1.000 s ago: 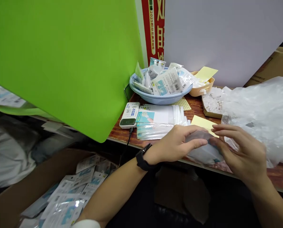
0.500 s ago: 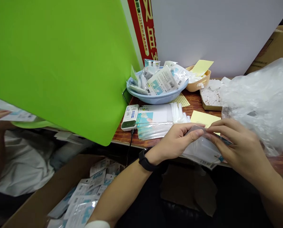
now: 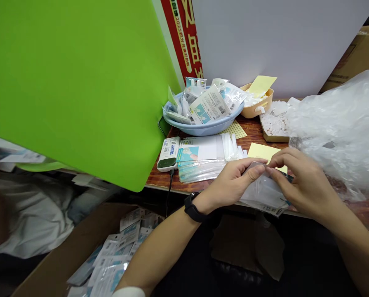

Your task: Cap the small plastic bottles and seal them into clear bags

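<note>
A clear plastic packet (image 3: 263, 194) with printed card hangs over the table's front edge between my hands. My left hand (image 3: 233, 181), with a black band at the wrist, pinches its upper left edge between thumb and fingers. My right hand (image 3: 298, 177) has its fingertips closed on the packet's top edge, touching the left fingertips. Just behind the packet lies a yellow sheet (image 3: 260, 152). To the left is a stack of flat printed packets (image 3: 199, 159), beside a white device (image 3: 169, 150) with a cable.
Behind the stack, a blue basin (image 3: 203, 128) holds filled packets. Further right are a tan container (image 3: 258, 110), a shallow box of small white pieces (image 3: 275, 123) and crumpled clear plastic (image 3: 341, 128). A green panel (image 3: 88, 82) stands left; below it, a carton (image 3: 57, 251) holds packets. Another person's arm shows far left.
My right fingers have drawn in slightly and curled more at the packet's top edge. The view has shifted a little. The other person's hand at far left has moved back and is blurred.
</note>
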`<move>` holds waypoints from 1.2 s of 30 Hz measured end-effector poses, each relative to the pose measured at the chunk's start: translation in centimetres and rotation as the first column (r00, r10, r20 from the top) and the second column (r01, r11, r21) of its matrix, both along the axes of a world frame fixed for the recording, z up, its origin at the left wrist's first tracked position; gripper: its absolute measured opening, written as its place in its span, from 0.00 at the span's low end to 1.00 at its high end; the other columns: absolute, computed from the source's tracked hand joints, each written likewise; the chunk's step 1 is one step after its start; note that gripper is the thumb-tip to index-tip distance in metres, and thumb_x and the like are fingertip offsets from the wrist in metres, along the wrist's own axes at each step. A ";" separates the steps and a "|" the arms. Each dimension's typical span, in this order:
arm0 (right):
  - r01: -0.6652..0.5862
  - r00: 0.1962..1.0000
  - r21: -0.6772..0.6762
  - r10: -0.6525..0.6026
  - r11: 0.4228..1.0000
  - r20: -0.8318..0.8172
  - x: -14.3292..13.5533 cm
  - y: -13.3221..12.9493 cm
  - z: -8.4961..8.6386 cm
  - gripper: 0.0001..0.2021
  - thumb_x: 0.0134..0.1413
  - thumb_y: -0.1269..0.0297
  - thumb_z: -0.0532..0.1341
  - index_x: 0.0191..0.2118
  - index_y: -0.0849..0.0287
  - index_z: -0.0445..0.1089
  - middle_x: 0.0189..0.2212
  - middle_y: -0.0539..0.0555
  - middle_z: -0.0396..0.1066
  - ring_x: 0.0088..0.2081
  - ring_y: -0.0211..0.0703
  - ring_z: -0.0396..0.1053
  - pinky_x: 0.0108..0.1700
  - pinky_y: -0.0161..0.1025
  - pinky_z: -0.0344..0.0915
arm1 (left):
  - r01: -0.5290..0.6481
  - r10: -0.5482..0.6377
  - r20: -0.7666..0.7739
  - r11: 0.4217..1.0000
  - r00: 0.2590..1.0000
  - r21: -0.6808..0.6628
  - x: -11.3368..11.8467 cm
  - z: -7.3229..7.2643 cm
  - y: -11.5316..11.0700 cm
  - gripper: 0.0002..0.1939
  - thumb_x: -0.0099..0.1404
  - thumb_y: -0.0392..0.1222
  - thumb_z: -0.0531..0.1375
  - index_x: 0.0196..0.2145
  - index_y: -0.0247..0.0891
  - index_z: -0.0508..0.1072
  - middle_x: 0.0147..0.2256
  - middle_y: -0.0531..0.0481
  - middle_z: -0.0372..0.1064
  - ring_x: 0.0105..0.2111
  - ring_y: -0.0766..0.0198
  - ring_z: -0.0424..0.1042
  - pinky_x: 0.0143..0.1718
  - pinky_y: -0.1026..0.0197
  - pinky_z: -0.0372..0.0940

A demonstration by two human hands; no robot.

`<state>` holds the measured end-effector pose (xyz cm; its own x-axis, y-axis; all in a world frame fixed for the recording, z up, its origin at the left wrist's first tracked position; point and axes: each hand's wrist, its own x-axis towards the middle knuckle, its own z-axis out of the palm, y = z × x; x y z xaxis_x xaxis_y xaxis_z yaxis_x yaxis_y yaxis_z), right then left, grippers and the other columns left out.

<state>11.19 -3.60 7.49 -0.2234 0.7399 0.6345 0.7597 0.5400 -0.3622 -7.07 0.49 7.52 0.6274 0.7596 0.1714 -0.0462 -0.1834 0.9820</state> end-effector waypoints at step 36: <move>0.071 0.987 0.041 -0.064 0.997 -0.147 -1.6 -0.3 -2.1 0.07 0.57 0.73 0.58 0.41 0.57 0.64 0.29 0.50 0.71 0.29 0.40 0.70 0.30 0.37 0.66 | 0.093 -0.083 -0.141 0.993 0.987 0.066 -1.5 0.2 0.8 0.15 0.70 0.44 0.53 0.45 0.35 0.75 0.43 0.44 0.74 0.42 0.60 0.71 0.44 0.60 0.64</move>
<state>9.56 -3.92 5.41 -0.0771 0.7198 0.6899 0.7361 0.5078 -0.4476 -8.54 1.26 7.68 0.7128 0.6890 0.1313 0.0696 -0.2557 0.9643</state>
